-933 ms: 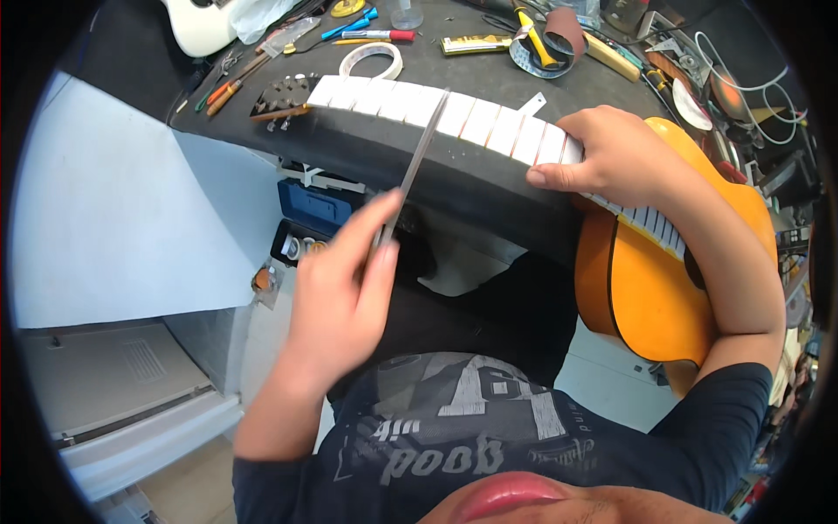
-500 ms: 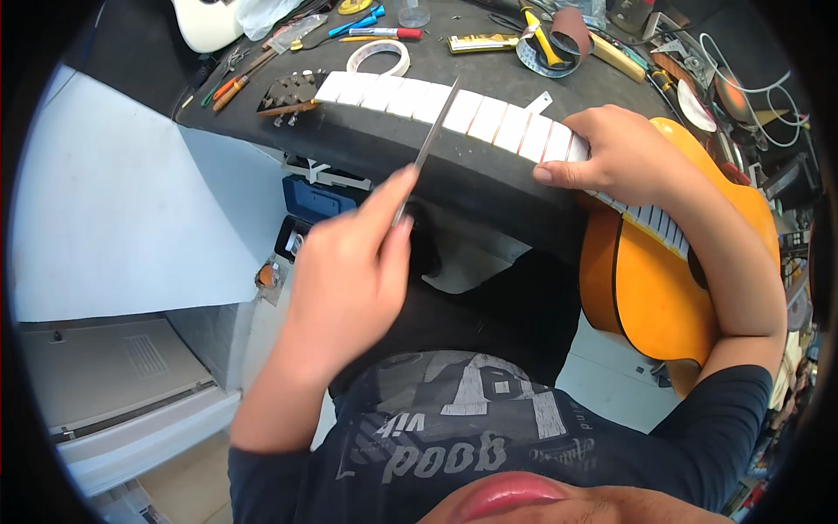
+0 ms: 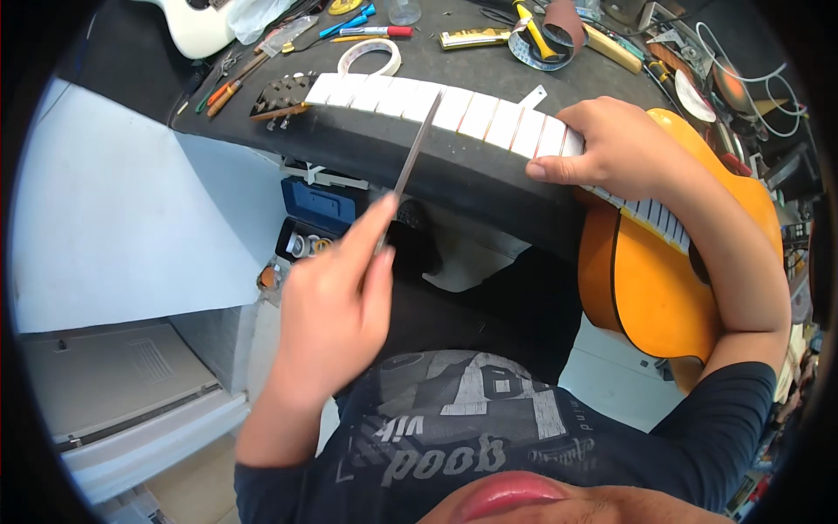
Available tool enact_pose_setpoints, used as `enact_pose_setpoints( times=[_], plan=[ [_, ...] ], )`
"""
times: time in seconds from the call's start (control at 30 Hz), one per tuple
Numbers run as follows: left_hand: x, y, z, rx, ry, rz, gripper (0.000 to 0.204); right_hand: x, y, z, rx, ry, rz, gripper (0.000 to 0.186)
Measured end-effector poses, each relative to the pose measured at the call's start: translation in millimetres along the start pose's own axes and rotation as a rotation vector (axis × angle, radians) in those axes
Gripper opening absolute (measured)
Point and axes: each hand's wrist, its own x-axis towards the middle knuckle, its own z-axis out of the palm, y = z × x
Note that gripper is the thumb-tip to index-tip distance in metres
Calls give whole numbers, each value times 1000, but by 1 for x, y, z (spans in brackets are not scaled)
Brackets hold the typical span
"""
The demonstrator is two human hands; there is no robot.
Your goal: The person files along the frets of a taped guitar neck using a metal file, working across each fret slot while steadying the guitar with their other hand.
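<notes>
An orange acoustic guitar [image 3: 646,293] lies face up at the right, its neck [image 3: 476,115] running left along the bench edge. White masking strips cover the fretboard, with thin fret lines showing between them. In my left hand [image 3: 336,306] is a slim metal file [image 3: 412,162], gripped at its near end with the forefinger along it. The file's far tip rests on or just over a fret near mid-neck; contact is hard to tell. My right hand [image 3: 615,153] clasps the neck near the body, thumb on the near side, the other fingers mostly hidden.
The dark workbench [image 3: 428,65] carries a tape roll [image 3: 370,58] behind the neck, a red marker [image 3: 375,31], a yellow-handled tool [image 3: 534,33] and a curled sandpaper sheet [image 3: 565,26]. Several hand tools lie at the left. A blue-lidded toolbox [image 3: 319,205] sits below the bench.
My left hand has drawn back toward me and slightly left, bringing the file with it. My right hand keeps its hold on the neck. The whole view has shifted slightly.
</notes>
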Motion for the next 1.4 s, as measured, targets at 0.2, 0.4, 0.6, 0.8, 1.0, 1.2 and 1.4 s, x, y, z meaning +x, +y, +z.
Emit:
enact_pose_setpoints(
  times=[0.2,0.4,0.6,0.8,1.0,1.2,1.4],
  plan=[
    [25,0,5,-6,52,29,43,1,-2,-3,-100,-14,3,87],
    [52,7,10,30,15,1,38,1,-2,-4,-108,-44,46,89],
    [-9,3,-11,-19,37,-17,47,2,-10,-9,-126,-75,21,88],
    [75,9,9,54,8,-13,46,1,-4,-2,-42,12,0,88],
    [-22,8,-17,-54,2,-83,46,2,-1,5,-57,69,-65,88],
    [79,7,7,42,15,5,38,3,-5,-3,-45,-12,10,87],
    [-4,-1,-5,-9,7,-14,46,1,-4,0,-24,2,11,86]
  ],
)
